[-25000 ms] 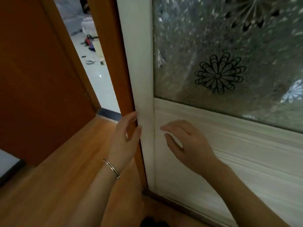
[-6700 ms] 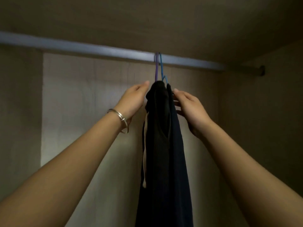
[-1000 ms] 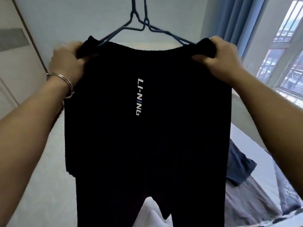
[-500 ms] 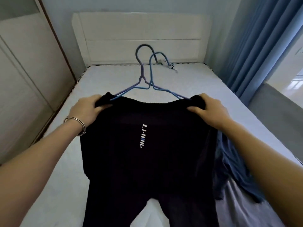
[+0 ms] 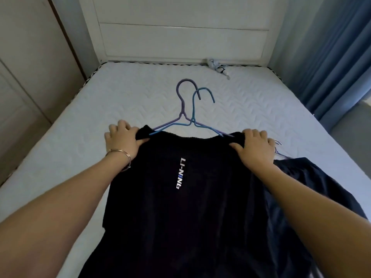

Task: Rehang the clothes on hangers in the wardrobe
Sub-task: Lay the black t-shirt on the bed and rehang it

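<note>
The black garment (image 5: 200,207) is spread in front of you over the white mattress (image 5: 130,93), with its top edge away from you and its lower part running out of the bottom of the picture. On the cloth you can read the white letters LI-NING (image 5: 180,173), which run from the top downward. I cannot tell if the whole garment already lies flat on the bed.

Two wire hangers come out of its top edge. The purple hanger (image 5: 182,108) and the blue hanger (image 5: 193,111) cross each other at the neck, and both hooks point toward the headboard (image 5: 180,37). Their shoulders go under the cloth on both sides.

Your left hand (image 5: 122,141) grips the top left corner of the garment. The fingers are curled over the bunched cloth and the thumb presses on it from the near side. On this wrist there is a thin metal bracelet (image 5: 118,150). Your right hand (image 5: 255,149) grips the top right corner in the same way, with the fingers bent over the edge and the thumb on the cloth. A hanger end shows just beside its fingers.

Under your right forearm a dark blue garment (image 5: 313,183) lies crumpled on the mattress, and it touches the black one. Near the headboard, at the right, there is a small tangled thing (image 5: 216,66) that I cannot identify. A blue curtain (image 5: 337,47) hangs at the right side of the bed, and a pale panelled surface (image 5: 26,77) stands at the left.
</note>
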`<state>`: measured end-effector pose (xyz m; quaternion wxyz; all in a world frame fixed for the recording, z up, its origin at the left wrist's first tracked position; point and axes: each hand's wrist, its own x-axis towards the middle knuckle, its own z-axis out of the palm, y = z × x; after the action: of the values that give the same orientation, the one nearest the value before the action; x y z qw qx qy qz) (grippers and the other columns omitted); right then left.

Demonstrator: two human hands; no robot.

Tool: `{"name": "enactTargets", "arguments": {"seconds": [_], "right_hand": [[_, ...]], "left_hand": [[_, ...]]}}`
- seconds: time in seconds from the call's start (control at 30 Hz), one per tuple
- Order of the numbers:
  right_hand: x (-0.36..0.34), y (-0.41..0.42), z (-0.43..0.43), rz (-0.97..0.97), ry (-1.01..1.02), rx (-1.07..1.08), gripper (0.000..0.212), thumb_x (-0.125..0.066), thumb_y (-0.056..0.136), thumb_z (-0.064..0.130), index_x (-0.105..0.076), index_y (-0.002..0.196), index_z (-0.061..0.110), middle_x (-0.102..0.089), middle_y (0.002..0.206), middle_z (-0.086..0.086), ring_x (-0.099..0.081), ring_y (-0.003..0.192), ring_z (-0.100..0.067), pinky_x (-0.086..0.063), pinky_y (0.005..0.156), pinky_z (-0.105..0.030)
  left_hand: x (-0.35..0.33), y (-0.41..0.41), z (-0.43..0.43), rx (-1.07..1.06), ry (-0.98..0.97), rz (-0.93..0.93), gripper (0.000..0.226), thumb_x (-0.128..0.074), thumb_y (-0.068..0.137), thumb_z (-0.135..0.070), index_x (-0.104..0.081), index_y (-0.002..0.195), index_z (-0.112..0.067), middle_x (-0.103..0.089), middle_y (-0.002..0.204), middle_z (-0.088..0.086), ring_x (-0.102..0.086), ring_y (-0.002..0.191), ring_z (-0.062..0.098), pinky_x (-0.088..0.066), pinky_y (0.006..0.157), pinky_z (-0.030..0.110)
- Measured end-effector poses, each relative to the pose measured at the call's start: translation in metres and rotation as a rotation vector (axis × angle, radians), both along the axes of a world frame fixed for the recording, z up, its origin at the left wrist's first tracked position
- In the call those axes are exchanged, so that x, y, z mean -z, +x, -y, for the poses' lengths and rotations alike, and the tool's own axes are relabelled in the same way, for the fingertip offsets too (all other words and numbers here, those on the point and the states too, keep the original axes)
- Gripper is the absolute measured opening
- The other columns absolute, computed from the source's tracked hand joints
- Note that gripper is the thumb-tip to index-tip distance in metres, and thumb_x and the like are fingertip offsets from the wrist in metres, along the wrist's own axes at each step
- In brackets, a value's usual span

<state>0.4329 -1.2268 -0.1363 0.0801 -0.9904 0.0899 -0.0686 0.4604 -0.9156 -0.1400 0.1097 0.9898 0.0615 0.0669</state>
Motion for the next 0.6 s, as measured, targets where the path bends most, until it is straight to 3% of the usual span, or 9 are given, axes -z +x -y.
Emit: {"name": "enactTargets", "arguments": {"seconds": [0.07, 0.13, 0.23, 0.33, 0.43, 0.6], "right_hand": [[0.033, 0.029, -0.012, 0.017, 0.201, 0.065, 0.056, -0.05, 0.091, 0.038, -0.034, 0.136, 0.01, -0.039, 0.14, -0.012, -0.036, 0.127, -0.033, -0.035, 0.099, -0.044], [0.083, 0.036, -0.022, -0.12, 0.302, 0.029, 0.061, -0.051, 0.091, 0.035, -0.028, 0.141, 0.011, -0.032, 0.145, -0.012, -0.036, 0.13, -0.033, -0.036, 0.1, -0.044], [0.168, 0.003, -0.028, -0.467, 0.29, -0.088, 0.065, -0.047, 0.092, 0.041, -0.019, 0.146, 0.019, -0.021, 0.154, -0.008, -0.03, 0.136, -0.031, -0.031, 0.107, -0.044], [0.231, -0.033, -0.023, -0.754, 0.256, -0.136, 0.066, -0.04, 0.094, 0.045, -0.008, 0.149, 0.027, -0.004, 0.159, -0.002, -0.011, 0.145, -0.025, -0.019, 0.116, -0.042], [0.267, -0.041, -0.017, -0.828, 0.202, -0.147, 0.064, -0.032, 0.096, 0.046, 0.001, 0.148, 0.03, 0.006, 0.159, 0.0, 0.004, 0.147, -0.022, -0.007, 0.12, -0.042], [0.304, -0.022, -0.009, -0.849, 0.086, -0.159, 0.063, -0.02, 0.096, 0.051, 0.016, 0.145, 0.033, 0.021, 0.156, 0.004, 0.015, 0.145, -0.02, 0.0, 0.119, -0.044]], "left_hand": [[0.034, 0.029, 0.02, -0.085, -0.309, -0.007, 0.044, -0.057, 0.087, -0.024, -0.047, 0.127, -0.009, -0.033, 0.134, 0.018, -0.04, 0.121, 0.037, -0.033, 0.102, 0.04], [0.084, 0.036, 0.036, -0.107, -0.509, -0.086, 0.048, -0.052, 0.088, -0.012, -0.038, 0.133, -0.004, -0.025, 0.141, 0.018, -0.041, 0.125, 0.035, -0.029, 0.108, 0.033], [0.17, 0.004, 0.044, 0.037, -0.418, -0.277, 0.054, -0.05, 0.09, -0.015, -0.029, 0.139, -0.009, -0.013, 0.152, 0.012, -0.033, 0.134, 0.029, -0.026, 0.112, 0.03], [0.24, -0.033, 0.036, 0.173, -0.173, -0.549, 0.059, -0.042, 0.093, -0.034, -0.017, 0.145, -0.022, 0.001, 0.157, 0.006, -0.007, 0.145, 0.025, -0.013, 0.118, 0.034], [0.281, -0.046, 0.028, 0.194, -0.007, -0.672, 0.061, -0.028, 0.093, -0.05, -0.004, 0.146, -0.029, 0.015, 0.156, 0.002, 0.015, 0.144, 0.021, 0.003, 0.118, 0.039], [0.322, -0.031, 0.025, 0.132, 0.065, -0.694, 0.077, -0.01, 0.082, -0.071, 0.015, 0.143, -0.031, 0.031, 0.15, -0.001, 0.026, 0.14, 0.019, 0.013, 0.115, 0.044]]}}
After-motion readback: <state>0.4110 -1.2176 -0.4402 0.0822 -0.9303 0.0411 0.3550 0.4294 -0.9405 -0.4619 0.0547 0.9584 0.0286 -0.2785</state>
